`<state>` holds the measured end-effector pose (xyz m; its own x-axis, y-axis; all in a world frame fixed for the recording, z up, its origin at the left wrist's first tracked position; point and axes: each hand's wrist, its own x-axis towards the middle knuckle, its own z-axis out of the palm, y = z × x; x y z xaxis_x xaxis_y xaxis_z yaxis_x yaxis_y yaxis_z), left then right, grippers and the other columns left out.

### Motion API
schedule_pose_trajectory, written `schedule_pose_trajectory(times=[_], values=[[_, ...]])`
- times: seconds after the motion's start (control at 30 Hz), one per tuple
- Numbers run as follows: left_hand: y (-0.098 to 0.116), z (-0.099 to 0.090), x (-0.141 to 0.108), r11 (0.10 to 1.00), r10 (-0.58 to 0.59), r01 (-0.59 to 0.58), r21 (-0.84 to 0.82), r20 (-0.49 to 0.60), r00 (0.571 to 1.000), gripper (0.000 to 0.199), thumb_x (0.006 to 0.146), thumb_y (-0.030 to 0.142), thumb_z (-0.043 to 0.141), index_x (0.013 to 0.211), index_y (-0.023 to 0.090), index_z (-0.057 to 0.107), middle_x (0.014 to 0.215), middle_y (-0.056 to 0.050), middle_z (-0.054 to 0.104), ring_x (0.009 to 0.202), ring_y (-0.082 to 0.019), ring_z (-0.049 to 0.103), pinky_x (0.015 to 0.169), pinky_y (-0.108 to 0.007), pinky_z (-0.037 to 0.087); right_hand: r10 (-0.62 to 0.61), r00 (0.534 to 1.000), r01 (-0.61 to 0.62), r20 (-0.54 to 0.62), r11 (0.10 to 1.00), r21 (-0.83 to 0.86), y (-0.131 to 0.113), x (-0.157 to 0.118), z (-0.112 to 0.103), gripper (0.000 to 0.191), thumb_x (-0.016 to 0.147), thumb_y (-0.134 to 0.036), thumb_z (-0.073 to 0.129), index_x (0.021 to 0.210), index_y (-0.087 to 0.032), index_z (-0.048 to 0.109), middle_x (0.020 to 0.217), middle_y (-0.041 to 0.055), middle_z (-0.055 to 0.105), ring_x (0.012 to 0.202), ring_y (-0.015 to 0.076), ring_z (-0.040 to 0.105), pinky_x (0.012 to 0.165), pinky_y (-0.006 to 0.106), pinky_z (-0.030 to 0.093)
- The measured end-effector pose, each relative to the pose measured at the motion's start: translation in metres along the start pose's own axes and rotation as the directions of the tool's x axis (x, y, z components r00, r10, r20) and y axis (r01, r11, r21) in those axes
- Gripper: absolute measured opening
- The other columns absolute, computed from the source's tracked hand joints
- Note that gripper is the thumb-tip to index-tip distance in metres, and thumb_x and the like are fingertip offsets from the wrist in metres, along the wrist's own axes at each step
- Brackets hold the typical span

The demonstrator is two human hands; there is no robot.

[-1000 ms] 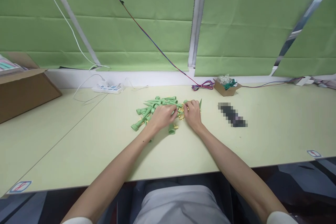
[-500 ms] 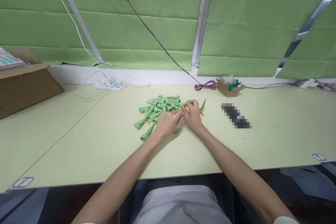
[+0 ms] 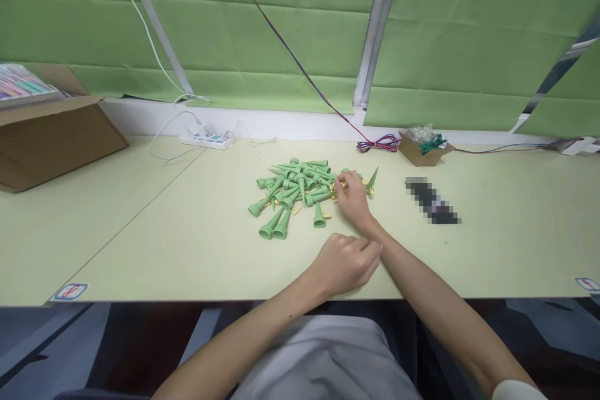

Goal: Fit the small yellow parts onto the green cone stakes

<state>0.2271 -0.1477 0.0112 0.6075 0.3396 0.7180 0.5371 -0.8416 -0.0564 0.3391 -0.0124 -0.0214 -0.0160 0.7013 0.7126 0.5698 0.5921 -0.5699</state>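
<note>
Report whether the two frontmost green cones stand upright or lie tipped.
Tipped: both green cones lie with wide hollow mouths showing, narrow ends toward the pile.

Green spikes [image 3: 302, 189] are looking like moulded plastic, smooth, low sheen. Small yellow pieces [image 3: 327, 215] are reading as plastic too; too small to judge gloss. Bench [image 3: 164, 250] is showing a smooth, laminate-looking top, faint sheen. Large carton [image 3: 60, 147] is showing plain matt brown cardboard; small box [image 3: 415, 157] is looking like the same stock. Clear wrap [image 3: 420, 133] in it is showing crinkled, shiny plastic film. Blinds [image 3: 210, 44] are reading as matt cloth, creased. Power strip [image 3: 207, 139] is looking like smooth white plastic. Red-blue wires [image 3: 290, 53] are showing plastic insulation. Grey clothing [image 3: 328, 359] is showing soft, wrinkled matt cloth. Dark item [image 3: 431, 201] is appearing pixelated, finish unreadable.
</note>
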Motion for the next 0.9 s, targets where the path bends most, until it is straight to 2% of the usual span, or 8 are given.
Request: schedule_pose_trajectory(times=[0.07,0.17,0.33,0.47,0.67,0.8,0.9], values=[[-0.001,0.004,0.001,0.999,0.025,-0.026,-0.026,-0.009,1.0,0.027,0.093,0.018,0.051,0.066,0.018,0.052,0.054,0.001,0.055,0.048,-0.011,0.052,0.048,-0.033,0.019,0.009,1.0,-0.009,0.006,1.0,-0.007,-0.001,0.0,-0.001,0.014,0.095,-0.023,0.046,0.084,-0.022,0.055,0.089,0.0075,0.061,0.088,0.0236,0.054,0.08,0.039,0.046],[-0.016,0.01,0.008,0.997,0.049,-0.048,-0.067,0.014,0.999,0.027,0.093,0.018,0.05,0.067,0.018,0.054,0.056,0.0,0.058,0.048,-0.012,0.052,0.048,-0.032,0.021,0.036,0.999,-0.036,0.011,0.999,-0.005,-0.004,0.0,-0.001,0.015,0.095,-0.024,0.046,0.082,-0.022,0.054,0.085,0.0065,0.062,0.082,0.0224,0.054,0.076,0.037,0.045],[-0.057,0.017,0.023,0.961,-0.147,0.174,-0.217,0.137,0.98,0.033,0.096,0.024,0.047,0.064,0.018,0.052,0.055,0.0,0.057,0.047,-0.011,0.048,0.05,-0.027,0.029,0.157,0.986,-0.159,0.06,0.987,0.028,-0.011,0.001,-0.005,0.016,0.093,-0.029,0.048,0.08,-0.023,0.053,0.079,0.0036,0.064,0.072,0.0198,0.055,0.07,0.034,0.045],[-0.088,0.018,0.029,0.926,-0.225,0.261,-0.274,0.155,0.962,0.032,0.096,0.027,0.046,0.065,0.018,0.053,0.055,0.001,0.056,0.048,-0.011,0.046,0.053,-0.026,0.033,0.204,0.976,-0.21,0.082,0.975,0.072,-0.015,0.001,-0.01,0.016,0.093,-0.032,0.047,0.08,-0.023,0.052,0.073,0.0006,0.061,0.066,0.018,0.055,0.064,0.031,0.043],[-0.123,0.015,0.035,0.961,-0.201,0.218,-0.168,0.115,0.973,0.035,0.097,0.029,0.041,0.068,0.019,0.056,0.054,0.0,0.055,0.048,-0.012,0.044,0.053,-0.028,0.029,0.16,0.987,-0.16,0.007,0.985,0.059,-0.015,0.002,-0.011,0.01,0.092,-0.029,0.043,0.087,-0.023,0.048,0.08,0.0029,0.064,0.071,0.0192,0.058,0.069,0.032,0.045],[-0.131,0.015,0.028,0.972,-0.223,0.23,-0.058,0.099,0.97,0.04,0.099,0.03,0.038,0.064,0.019,0.054,0.054,-0.002,0.054,0.047,-0.014,0.044,0.053,-0.029,0.026,0.182,0.983,-0.18,-0.025,0.982,0.049,-0.013,0.003,-0.009,0.013,0.096,-0.033,0.042,0.089,-0.023,0.047,0.081,0.0036,0.063,0.071,0.0197,0.059,0.069,0.033,0.045],[-0.13,0.017,0.021,0.983,-0.182,0.181,0.019,0.143,0.973,0.038,0.098,0.027,0.039,0.065,0.019,0.055,0.055,-0.003,0.056,0.048,-0.015,0.045,0.053,-0.031,0.023,0.19,0.982,-0.189,-0.001,0.979,0.081,-0.012,0.001,-0.008,0.015,0.097,-0.035,0.043,0.089,-0.023,0.047,0.081,0.0036,0.062,0.071,0.0198,0.059,0.068,0.033,0.046]])
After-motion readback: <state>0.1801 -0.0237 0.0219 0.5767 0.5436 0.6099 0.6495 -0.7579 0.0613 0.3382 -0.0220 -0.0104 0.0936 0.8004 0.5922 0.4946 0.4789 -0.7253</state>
